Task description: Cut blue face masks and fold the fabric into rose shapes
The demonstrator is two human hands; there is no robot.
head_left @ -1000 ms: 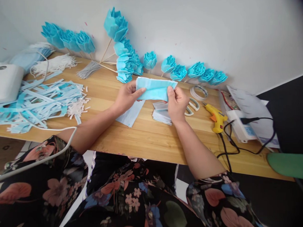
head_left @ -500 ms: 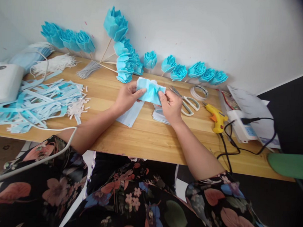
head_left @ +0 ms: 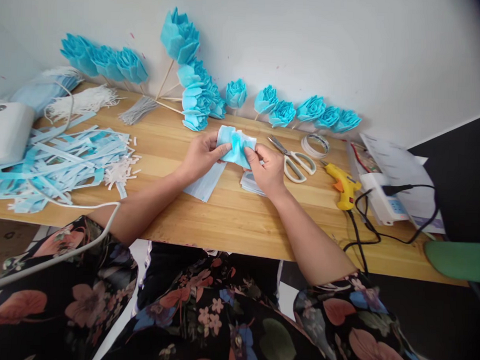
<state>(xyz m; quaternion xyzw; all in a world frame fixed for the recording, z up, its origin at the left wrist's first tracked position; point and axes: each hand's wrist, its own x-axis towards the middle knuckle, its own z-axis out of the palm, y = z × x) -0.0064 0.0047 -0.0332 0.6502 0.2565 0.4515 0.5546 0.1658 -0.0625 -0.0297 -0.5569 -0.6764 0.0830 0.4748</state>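
Observation:
Between my hands, above the wooden table, is a small light-blue fabric piece [head_left: 236,147], gathered and creased in its middle. My left hand [head_left: 203,153] pinches its left side, thumb on top. On its right side, my right hand [head_left: 269,168] grips it with the thumb pressed near the creases. Below the left fingers lies a flat pale-blue sheet [head_left: 206,183]. A small stack of similar pieces [head_left: 252,184] sits partly hidden under my right hand. Grey-and-white scissors [head_left: 298,163] rest just right of that hand, beside a roll of tape [head_left: 315,145].
Blue fabric flowers [head_left: 197,102] on sticks lean along the wall. Cut strips [head_left: 67,163] are heaped at the left near a white device [head_left: 9,132]. A yellow glue gun [head_left: 344,187] and a power strip [head_left: 383,198] with black cords lie at the right of the table [head_left: 230,227].
My right hand has moved slightly left, toward my left hand. The blue fabric piece is bunched narrower, with deeper creases in its middle.

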